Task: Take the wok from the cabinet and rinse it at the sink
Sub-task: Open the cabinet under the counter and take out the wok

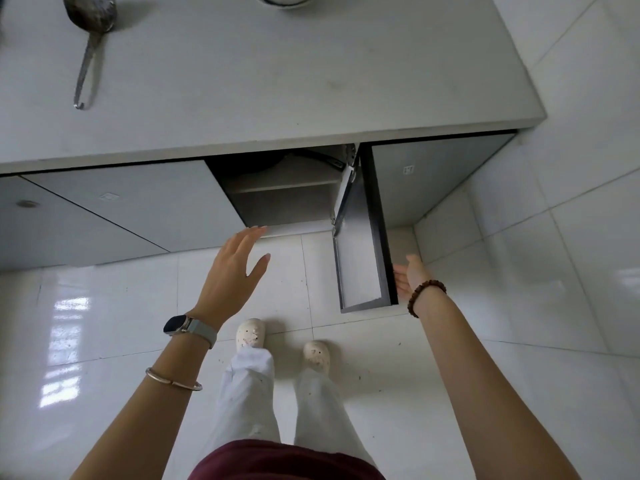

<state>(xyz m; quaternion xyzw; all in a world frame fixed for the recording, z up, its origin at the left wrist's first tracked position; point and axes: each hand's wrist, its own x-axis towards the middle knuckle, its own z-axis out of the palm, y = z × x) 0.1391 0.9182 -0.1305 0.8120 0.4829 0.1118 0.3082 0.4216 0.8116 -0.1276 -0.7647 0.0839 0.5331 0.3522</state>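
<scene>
Left hand (232, 268): fingers spread, empty | right hand (410, 275): fingers open behind matte cabinet door (363, 265) | dark rounded wok (277, 162) on shelf

Kitchen, countertop (242, 98), ladle (88, 36), base cabinet (287, 199)

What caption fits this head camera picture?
Open left hand reaches toward the open grey cabinet while the open right hand rests beside its dark swung-out door.

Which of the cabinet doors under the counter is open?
The dark-edged door beside the right hand is open, swung out toward the person. The grey doors to its left and right are shut, flat against the cabinet front.
</scene>
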